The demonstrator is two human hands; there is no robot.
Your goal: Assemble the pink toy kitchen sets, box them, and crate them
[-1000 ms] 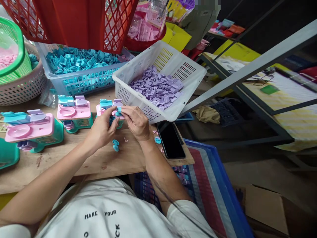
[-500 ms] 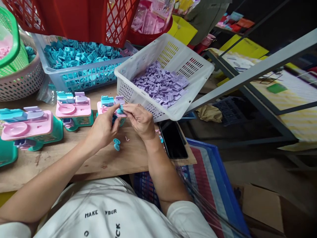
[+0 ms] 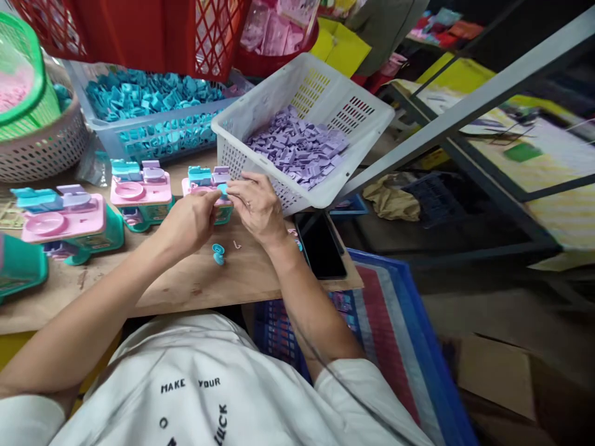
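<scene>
A small round teal plastic piece point(image 3: 224, 190) is pinched between the fingertips of both hands. My left hand point(image 3: 191, 218) is curled closed at its left side, palm hidden. From the right, my right hand point(image 3: 258, 207) grips it with thumb and forefinger. Just behind the fingers stands a pink-topped toy unit point(image 3: 189, 184), partly covered by my left hand; I cannot tell whether the piece touches it. Two similar units, a middle one point(image 3: 162, 192) and a nearer one point(image 3: 90, 217), stand to the left. Loose teal pieces point(image 3: 218, 253) and a tiny pink hook point(image 3: 237, 244) lie below my hands.
A tilted white crate point(image 3: 242, 158) of lilac parts stands behind my right hand. Left of it is a translucent blue basket point(image 3: 162, 133) of teal parts, below a red basket point(image 3: 134, 37). A black phone point(image 3: 320, 248) lies at the table's right end, beneath a slanting metal bar point(image 3: 446, 118).
The view has shifted slightly. My left hand has turned, its fingers now curled more tightly with the thumb out of sight. The teal piece stays between both hands, in front of the toy unit.
</scene>
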